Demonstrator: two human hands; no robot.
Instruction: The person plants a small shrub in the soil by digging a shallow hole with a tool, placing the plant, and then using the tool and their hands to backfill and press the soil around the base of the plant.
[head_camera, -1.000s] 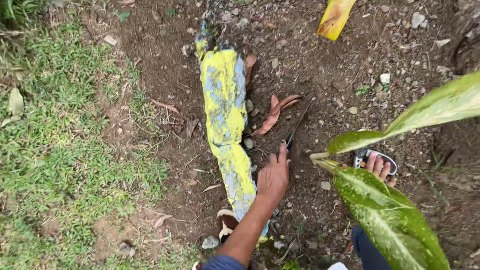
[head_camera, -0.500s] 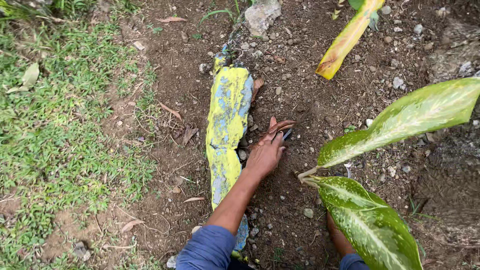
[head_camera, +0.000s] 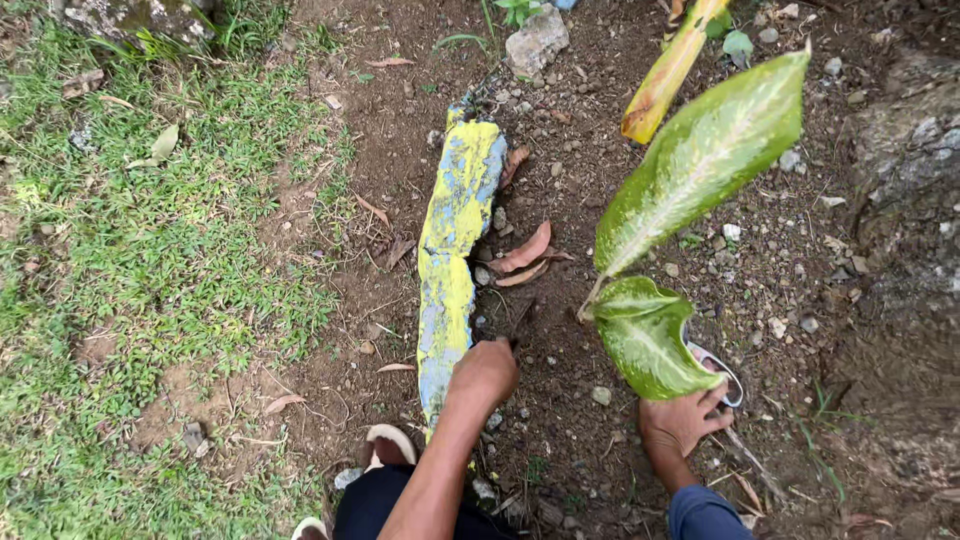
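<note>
My left hand is closed in a fist on the bare soil, around a thin dark tool whose tip pokes into the dirt. It lies just right of a long yellow and blue painted slab set in the ground. My right hand rests on the soil with its fingers spread. It sits at the foot of a small plant with two big green and cream speckled leaves, and its fingertips touch a grey loop-shaped object. The lower leaf hides part of that object.
Grass covers the left side. Dry brown leaves lie by the slab, and a grey stone sits at its far end. A yellowed leaf stalk lies at the top. Pebbles dot the soil. My sandalled foot is at the bottom.
My left hand has drawn back toward me along the slab and closed into a fist. The view has shifted, so the leaves and slab sit higher. My right hand stays by the plant.
</note>
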